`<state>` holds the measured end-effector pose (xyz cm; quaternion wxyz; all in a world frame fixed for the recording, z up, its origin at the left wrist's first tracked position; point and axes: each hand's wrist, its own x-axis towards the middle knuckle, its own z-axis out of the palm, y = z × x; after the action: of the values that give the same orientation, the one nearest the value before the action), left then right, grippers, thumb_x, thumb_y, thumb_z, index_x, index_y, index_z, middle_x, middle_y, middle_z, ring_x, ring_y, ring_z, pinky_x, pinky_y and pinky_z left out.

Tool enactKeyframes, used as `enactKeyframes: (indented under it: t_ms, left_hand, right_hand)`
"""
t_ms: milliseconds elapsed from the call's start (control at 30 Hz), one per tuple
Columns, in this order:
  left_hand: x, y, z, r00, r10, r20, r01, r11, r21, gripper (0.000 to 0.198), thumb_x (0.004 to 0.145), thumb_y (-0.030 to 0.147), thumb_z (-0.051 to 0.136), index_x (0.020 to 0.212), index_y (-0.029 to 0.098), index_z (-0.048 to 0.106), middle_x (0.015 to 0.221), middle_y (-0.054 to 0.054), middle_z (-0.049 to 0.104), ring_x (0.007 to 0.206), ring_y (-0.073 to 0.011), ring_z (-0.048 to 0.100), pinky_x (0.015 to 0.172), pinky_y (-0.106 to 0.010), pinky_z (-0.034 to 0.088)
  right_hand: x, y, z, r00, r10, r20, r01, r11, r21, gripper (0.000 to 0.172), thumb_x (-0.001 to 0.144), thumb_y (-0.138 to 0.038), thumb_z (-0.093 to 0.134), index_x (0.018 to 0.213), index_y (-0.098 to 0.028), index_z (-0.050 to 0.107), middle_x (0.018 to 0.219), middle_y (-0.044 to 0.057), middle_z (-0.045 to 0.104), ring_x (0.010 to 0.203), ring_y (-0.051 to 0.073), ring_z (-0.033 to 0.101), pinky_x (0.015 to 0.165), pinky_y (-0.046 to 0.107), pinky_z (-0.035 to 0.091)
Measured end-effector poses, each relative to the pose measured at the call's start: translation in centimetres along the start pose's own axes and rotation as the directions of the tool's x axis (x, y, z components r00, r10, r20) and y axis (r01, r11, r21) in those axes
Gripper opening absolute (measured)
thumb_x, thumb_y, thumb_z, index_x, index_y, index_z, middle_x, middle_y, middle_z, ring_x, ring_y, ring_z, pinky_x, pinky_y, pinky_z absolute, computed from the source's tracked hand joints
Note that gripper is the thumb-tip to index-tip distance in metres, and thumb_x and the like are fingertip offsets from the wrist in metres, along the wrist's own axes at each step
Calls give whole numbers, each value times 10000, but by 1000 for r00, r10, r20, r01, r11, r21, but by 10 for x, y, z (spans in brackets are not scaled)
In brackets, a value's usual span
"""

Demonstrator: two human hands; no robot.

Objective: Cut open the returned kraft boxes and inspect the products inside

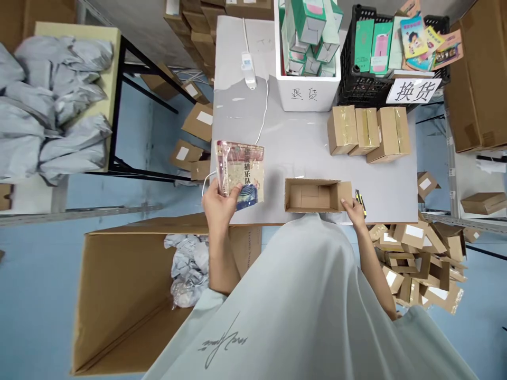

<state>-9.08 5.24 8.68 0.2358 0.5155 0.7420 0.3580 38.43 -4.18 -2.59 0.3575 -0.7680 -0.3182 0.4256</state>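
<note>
Gripped in my left hand is a plastic-wrapped book, its printed cover facing up, raised over the left part of the table. My right hand pinches the right end flap of an open cardboard box at the table's front edge. No contents show inside this box. Just right of that hand lies a yellow and black box cutter.
Three closed cartons stand back right. Behind them are a white foam bin of green boxes and a black crate. A large carton with crumpled grey bags sits left; used boxes pile right. A power strip lies behind.
</note>
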Motion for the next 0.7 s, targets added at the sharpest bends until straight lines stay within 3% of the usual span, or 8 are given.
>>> enactKeyframes:
  t_ms: [100,200,300,367,500,700]
  left_hand:
    - [10,-43,23,975,-216,60,224,947,-232,496,753,450,919,1160,188,809,1083,-89,853,1103,-341,827,1091,-509,682]
    - [8,-72,60,877,-423,228,480,780,-401,577,687,446,994,1155,169,801,1023,-101,866,1012,-341,845,990,-518,723]
    - [-2,-84,100,787,-492,372,615,669,-417,590,669,416,1027,1150,157,803,986,-117,865,971,-329,846,939,-489,727]
    - [-10,-85,123,754,-493,434,649,656,-384,597,669,395,1030,1161,147,802,989,-126,865,989,-329,845,941,-480,719]
    - [-22,-80,159,730,-441,523,631,730,-265,594,675,449,1020,1133,144,797,959,-120,862,1024,-341,836,952,-479,702]
    - [-28,-77,183,767,-417,487,524,846,-100,458,690,378,932,1052,203,713,963,-85,829,1110,-348,805,1071,-496,651]
  right_hand:
    - [-8,-1,3,997,75,19,-76,996,45,790,670,-883,862,1045,-191,802,1142,200,894,1197,422,845,1094,573,680]
    - [-17,-5,1,993,102,50,-107,990,96,770,676,-890,880,1025,-206,817,1058,153,901,1149,399,859,1013,540,716]
    - [-25,-9,-12,992,110,60,-116,987,108,785,669,-910,895,1015,-209,823,978,135,895,1070,394,869,968,538,735]
    - [-30,-11,-25,992,121,35,-123,988,95,799,658,-929,893,1007,-214,821,976,125,895,1040,389,869,955,541,742]
    - [-42,-7,-54,988,135,-81,-129,989,79,812,648,-924,897,1031,-211,827,1070,126,906,1114,388,861,955,520,752]
    - [-65,14,-90,957,167,-235,-117,970,213,769,699,-863,903,1099,-210,832,1167,141,906,1185,394,864,957,497,761]
